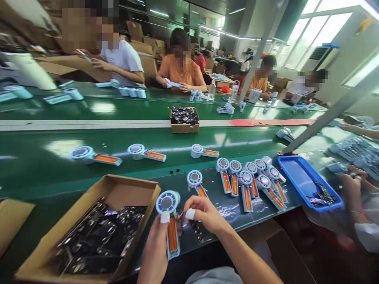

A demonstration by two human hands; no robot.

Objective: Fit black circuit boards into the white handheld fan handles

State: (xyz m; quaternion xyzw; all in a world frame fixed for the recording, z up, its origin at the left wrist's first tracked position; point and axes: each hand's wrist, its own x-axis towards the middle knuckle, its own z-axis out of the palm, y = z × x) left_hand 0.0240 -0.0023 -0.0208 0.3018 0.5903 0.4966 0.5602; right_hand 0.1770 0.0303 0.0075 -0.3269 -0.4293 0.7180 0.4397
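Observation:
My left hand (156, 248), its thumb tip wrapped in white, grips a light blue handheld fan housing (167, 202). The round grille is at the top, and an orange battery (172, 236) shows in the open handle. Beside it, my right hand (207, 215) is closed in a pinch at thin wires (179, 216) by the housing's neck; a white wrap covers one of its digits. A dark circuit board (197, 231) is just below the right fingers; whether they hold it I cannot tell. Another open fan housing (194, 179) lies right behind my hands.
Left of my hands stands a cardboard box (130, 182) of dark circuit boards. Several fan housings (245, 177) lie grouped at right, near a blue tray (291, 173). More sit along the green belt (166, 138). A smaller box (185, 128) stands behind. Co-workers sit opposite and at right.

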